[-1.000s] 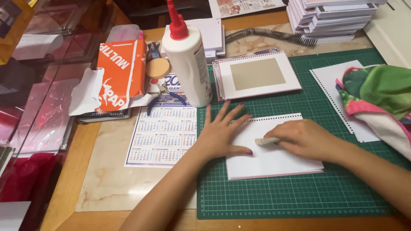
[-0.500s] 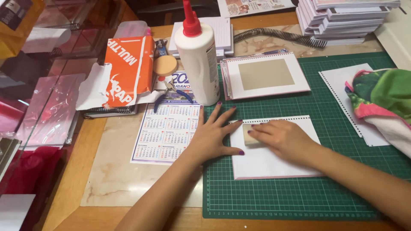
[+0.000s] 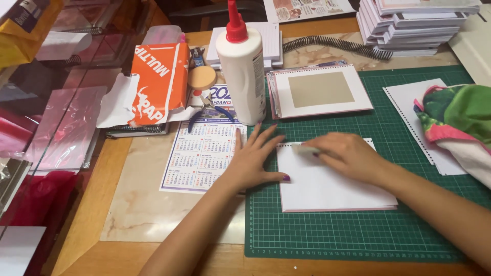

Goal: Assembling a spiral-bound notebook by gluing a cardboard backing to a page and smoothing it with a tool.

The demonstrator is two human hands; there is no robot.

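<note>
Compared with half a second ago, the right hand (image 3: pixel 348 156) is now pressing a small pale tool (image 3: pixel 305 150) farther toward nine o'clock along the perforated top edge of the white page stack (image 3: pixel 332 186), fingers curled over it. The left hand (image 3: pixel 254 158) is lying flat and spread, its thumb holding down the stack's nine o'clock edge on the green cutting mat (image 3: pixel 358 230). At twelve o'clock from the left hand a white glue bottle (image 3: pixel 240 66) with a red nozzle is standing upright, its contents hidden.
</note>
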